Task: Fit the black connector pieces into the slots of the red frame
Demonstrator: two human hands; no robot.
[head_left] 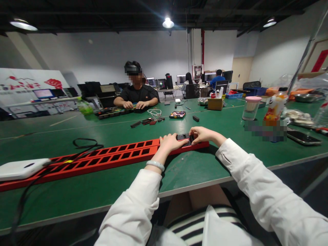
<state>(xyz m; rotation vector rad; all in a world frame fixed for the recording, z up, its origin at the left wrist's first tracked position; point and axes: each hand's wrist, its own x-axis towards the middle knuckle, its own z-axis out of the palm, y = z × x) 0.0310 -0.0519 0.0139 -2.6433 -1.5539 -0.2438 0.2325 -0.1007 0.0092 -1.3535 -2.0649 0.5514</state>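
Observation:
A long red slotted rail (102, 160) lies across the green table in front of me, with two rows of rectangular openings. Small black modules (182, 136) fill its right end. My left hand (170, 142) grips the rail beside these modules, its thumb stretched right along the near side. Bent over the rail's right end, my right hand (200, 134) pinches a small black block (191, 139) at the modules; fingers partly hide it. I cannot tell whether the block is seated.
A white box (23, 168) and black cable (77, 153) lie over the rail's left part. Beyond it are a loose black block (196, 118), dark pieces (148, 121) and a patterned box (177, 115). Bottles, a jar (251, 108) and phone (303, 136) stand right. A person (137, 92) works opposite.

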